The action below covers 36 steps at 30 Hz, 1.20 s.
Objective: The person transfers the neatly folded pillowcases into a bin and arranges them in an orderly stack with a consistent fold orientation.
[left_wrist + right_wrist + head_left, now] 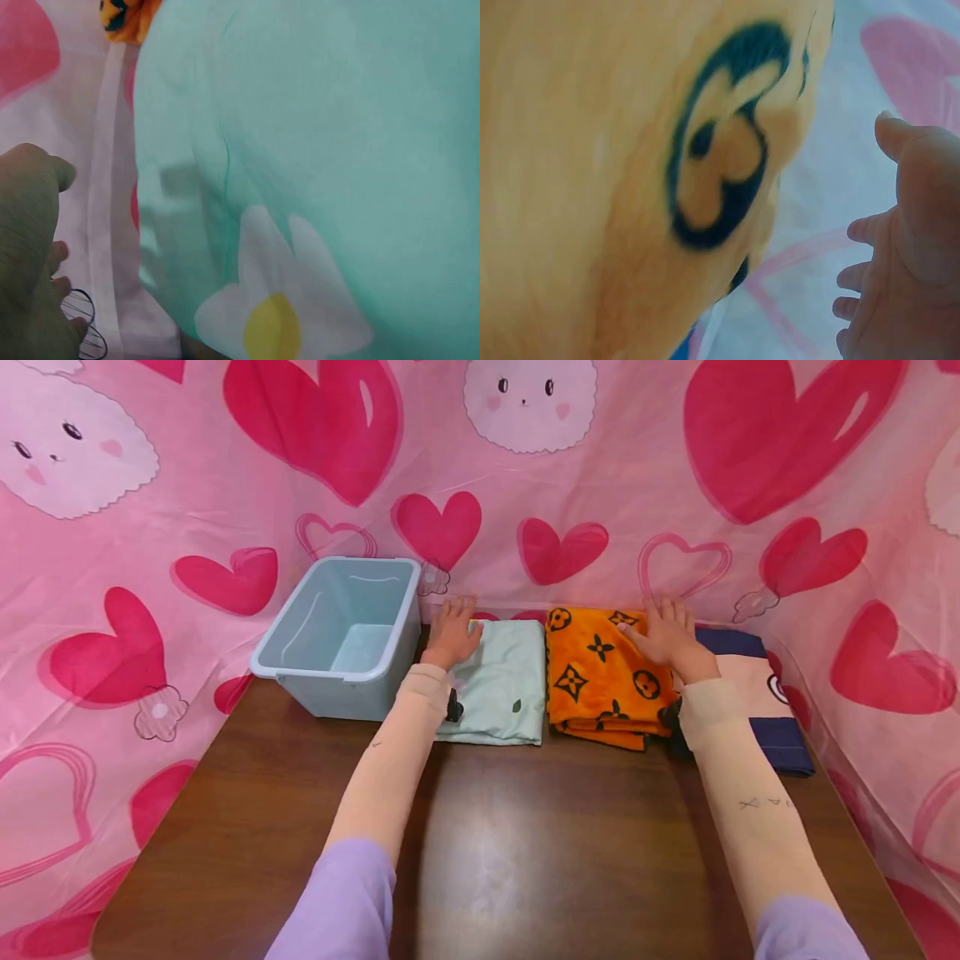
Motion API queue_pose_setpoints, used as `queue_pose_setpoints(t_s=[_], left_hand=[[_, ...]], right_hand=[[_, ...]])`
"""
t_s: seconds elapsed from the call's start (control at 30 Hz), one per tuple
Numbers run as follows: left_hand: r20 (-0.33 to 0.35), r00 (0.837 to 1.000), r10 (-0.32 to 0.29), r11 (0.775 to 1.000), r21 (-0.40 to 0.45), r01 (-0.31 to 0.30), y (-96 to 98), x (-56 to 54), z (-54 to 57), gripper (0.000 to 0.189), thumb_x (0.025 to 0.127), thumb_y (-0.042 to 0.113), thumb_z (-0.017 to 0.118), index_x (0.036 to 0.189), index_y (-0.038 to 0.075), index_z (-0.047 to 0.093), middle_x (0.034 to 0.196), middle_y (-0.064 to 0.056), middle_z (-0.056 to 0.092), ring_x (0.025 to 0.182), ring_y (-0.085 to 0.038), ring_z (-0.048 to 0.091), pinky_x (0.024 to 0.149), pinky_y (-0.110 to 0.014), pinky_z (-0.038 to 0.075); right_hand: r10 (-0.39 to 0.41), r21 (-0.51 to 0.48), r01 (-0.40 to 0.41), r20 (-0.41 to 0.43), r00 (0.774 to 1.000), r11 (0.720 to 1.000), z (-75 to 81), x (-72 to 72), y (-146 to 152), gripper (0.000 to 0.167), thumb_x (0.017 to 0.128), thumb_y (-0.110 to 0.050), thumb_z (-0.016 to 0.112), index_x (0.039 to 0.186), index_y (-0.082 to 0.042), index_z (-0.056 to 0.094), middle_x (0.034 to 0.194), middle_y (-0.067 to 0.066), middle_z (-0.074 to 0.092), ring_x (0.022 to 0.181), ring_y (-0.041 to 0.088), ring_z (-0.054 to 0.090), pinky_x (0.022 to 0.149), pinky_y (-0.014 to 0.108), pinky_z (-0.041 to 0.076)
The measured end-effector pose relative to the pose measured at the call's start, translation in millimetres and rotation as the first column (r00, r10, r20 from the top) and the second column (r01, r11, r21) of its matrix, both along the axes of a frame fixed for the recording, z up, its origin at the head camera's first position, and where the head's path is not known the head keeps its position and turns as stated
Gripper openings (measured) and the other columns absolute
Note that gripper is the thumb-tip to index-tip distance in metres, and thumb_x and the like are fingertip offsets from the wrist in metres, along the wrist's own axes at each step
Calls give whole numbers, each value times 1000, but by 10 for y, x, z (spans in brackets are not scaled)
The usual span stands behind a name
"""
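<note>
My left hand (453,633) reaches over the left part of a folded mint-green cloth (502,668), its fingers extended towards the back. The left wrist view shows a white flower with a yellow centre printed on that cloth (315,135). Over the right side of a folded orange cloth (592,668) with black motifs is my right hand (671,639), fingers spread and nothing in its grasp. In the right wrist view the orange cloth (630,150) fills the left side, with the hand (915,247) apart from it.
A light blue plastic bin (341,677) stands at the back left, beside the mint cloth. Right of the orange cloth lies a folded navy and cream cloth (750,681). A pink curtain (465,468) with hearts hangs behind the brown table (525,843).
</note>
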<state>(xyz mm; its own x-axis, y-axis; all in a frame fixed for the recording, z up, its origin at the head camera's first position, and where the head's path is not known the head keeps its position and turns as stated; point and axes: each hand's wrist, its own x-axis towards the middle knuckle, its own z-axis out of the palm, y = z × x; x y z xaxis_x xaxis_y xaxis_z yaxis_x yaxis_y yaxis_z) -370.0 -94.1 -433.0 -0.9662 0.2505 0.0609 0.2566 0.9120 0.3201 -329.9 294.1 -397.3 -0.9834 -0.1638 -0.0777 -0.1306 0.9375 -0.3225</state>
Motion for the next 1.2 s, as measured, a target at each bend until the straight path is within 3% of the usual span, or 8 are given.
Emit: queue_pose_setpoints(t_s=[0.17, 0.43, 0.67, 0.9, 1.2], left_hand=[[23, 999, -40, 999, 9, 40, 4, 46, -4, 64, 108, 34, 39, 164, 13, 17, 169, -14, 17, 156, -36, 11, 124, -55, 13], [50, 996, -80, 997, -13, 81, -14, 186, 56, 63, 109, 41, 37, 163, 14, 20, 169, -12, 19, 157, -36, 13, 125, -51, 13], [75, 992, -101, 995, -17, 102, -72, 300, -6, 64, 109, 45, 34, 164, 19, 16, 171, -11, 10, 157, -39, 9, 123, -58, 14], [95, 989, -110, 993, -31, 113, -116, 402, -107, 62, 109, 45, 34, 164, 18, 20, 171, -12, 10, 157, -37, 9, 123, -59, 15], [150, 983, -109, 991, -61, 119, -177, 525, -182, 63, 108, 45, 38, 163, 16, 23, 170, -12, 14, 157, -36, 12, 123, -58, 14]], right_hand=[[54, -3, -54, -28, 998, 999, 59, 53, -193, 89, 103, -60, 37, 160, 1, 7, 163, 37, -3, 148, 58, -6, 116, 69, -10], [136, -2, -136, -55, 989, 991, 127, 143, -524, 88, 103, -61, 37, 162, -2, 9, 166, 31, -1, 151, 53, -6, 118, 68, -6], [208, 24, -207, -74, 975, 978, 44, 191, -768, 83, 103, -56, 42, 161, -2, 17, 165, 31, 8, 150, 51, 3, 119, 67, -3], [242, 35, -240, -52, 969, 970, -25, 231, -928, 81, 103, -53, 45, 161, -3, 18, 166, 29, 8, 151, 50, 2, 121, 63, -6], [302, 39, -301, -58, 951, 953, -138, 273, -1125, 80, 103, -50, 51, 160, -3, 23, 166, 27, 11, 151, 49, 8, 122, 63, 3]])
